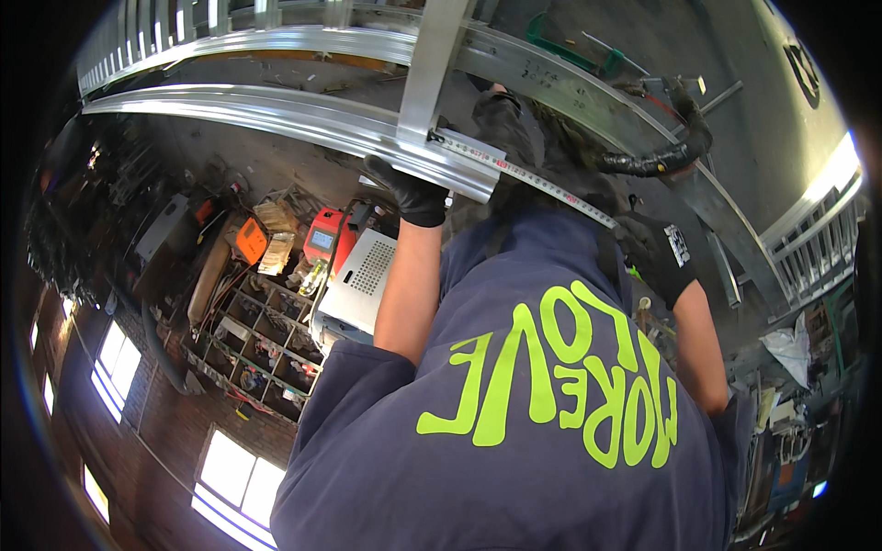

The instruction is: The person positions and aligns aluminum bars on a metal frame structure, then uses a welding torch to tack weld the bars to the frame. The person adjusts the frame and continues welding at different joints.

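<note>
My left hand, in a black glove, grips the long silvery metal rail close to its near end, the thumb on its lower edge. A flat upright bar crosses the rail. From the foot of that bar a white tape measure runs out slantwise past the rail's end, its blade stretched straight toward my right hand. That hand is also gloved in black and closes at the blade's near end; its fingers and the tape's case are mostly lost in shadow.
Beyond lies a second metal beam, with a black-wrapped hose over it and a green tool behind. To the left stand a red machine with a screen, a grey perforated box and a compartment rack. Slatted metal frames rise at right.
</note>
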`<action>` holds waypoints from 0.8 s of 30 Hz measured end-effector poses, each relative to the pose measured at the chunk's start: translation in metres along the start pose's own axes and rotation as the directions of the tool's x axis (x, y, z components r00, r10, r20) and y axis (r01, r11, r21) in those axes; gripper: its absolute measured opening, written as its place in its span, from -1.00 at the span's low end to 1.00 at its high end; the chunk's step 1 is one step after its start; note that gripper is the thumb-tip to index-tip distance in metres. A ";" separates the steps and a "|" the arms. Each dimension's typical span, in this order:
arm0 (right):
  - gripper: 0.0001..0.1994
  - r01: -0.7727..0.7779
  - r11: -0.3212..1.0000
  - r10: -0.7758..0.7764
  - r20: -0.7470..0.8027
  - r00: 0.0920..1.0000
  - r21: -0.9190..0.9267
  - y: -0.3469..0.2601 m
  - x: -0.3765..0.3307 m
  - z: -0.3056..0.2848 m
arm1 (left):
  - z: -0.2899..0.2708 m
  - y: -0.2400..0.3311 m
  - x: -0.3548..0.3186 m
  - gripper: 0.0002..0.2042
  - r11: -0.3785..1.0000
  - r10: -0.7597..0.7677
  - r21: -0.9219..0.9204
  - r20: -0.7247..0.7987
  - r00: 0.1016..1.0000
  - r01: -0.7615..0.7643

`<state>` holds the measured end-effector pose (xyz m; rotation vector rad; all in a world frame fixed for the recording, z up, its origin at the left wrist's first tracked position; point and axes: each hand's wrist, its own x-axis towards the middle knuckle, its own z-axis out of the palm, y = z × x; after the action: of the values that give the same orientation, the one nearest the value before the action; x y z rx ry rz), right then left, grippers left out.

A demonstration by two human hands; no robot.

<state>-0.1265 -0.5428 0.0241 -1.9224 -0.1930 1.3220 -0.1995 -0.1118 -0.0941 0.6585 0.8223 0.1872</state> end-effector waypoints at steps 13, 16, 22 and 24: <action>-0.58 -0.039 0.981 0.014 0.134 0.991 0.188 0.012 0.014 0.002 | -0.002 0.003 0.003 0.02 0.976 -0.050 -0.207 0.090 0.995 0.067; -0.58 -0.037 0.978 0.009 0.136 0.991 0.206 0.015 0.015 0.005 | 0.006 0.004 0.000 0.02 0.989 -0.033 -0.145 0.013 0.999 0.034; -0.58 -0.086 0.976 0.046 0.199 0.979 0.200 0.011 0.018 0.000 | 0.009 0.003 0.003 0.03 0.989 -0.018 -0.142 0.054 0.998 0.026; -0.57 -0.122 0.978 0.082 0.230 0.970 0.167 0.008 0.018 -0.003 | 0.011 0.002 0.002 0.04 0.995 -0.013 -0.103 0.043 0.999 0.017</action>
<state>-0.1185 -0.5403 0.0056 -1.6510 -0.0817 1.5693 -0.1895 -0.1144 -0.0887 0.5573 0.7711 0.2003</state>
